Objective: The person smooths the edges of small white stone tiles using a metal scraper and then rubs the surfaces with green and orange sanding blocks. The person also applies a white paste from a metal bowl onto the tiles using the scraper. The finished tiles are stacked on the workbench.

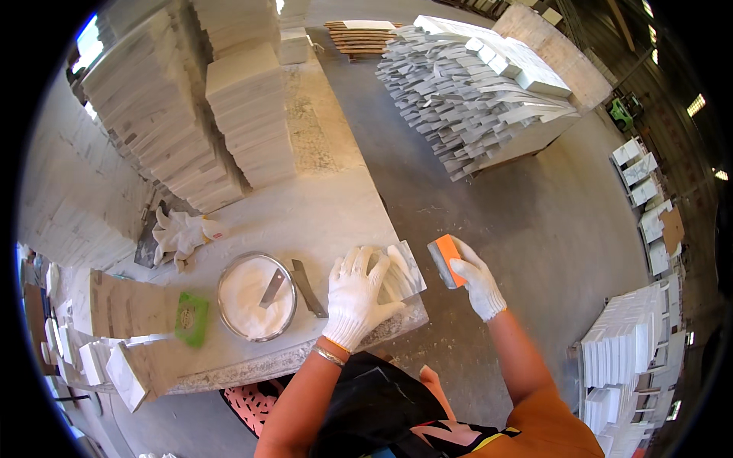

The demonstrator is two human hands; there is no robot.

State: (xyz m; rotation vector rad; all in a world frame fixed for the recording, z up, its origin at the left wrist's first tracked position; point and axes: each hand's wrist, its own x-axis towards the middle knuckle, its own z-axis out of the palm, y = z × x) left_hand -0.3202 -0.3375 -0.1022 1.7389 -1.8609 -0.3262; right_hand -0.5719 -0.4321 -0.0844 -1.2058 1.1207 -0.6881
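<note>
My left hand point(356, 294), in a white knit glove, lies spread over a white and grey marble tile point(410, 263) at the worktable's right edge. Past the edge, over the floor, my gloved right hand point(479, 282) is closed round an orange and grey sanding block point(448, 261). The block is apart from the tile. Left of my left hand, a round metal pan point(243, 305) holds white powder, with a flat metal scraper point(272, 288) lying in it. A dark metal strip point(307, 287) leans beside the pan.
A green block point(191, 319) and white gloves point(183, 235) lie on the worktable point(321, 206). Tall stacks of stone tiles point(248, 107) rise along its far left. Across the aisle stands a large pile of stone strips point(466, 91); more slabs point(622, 336) stand at the right.
</note>
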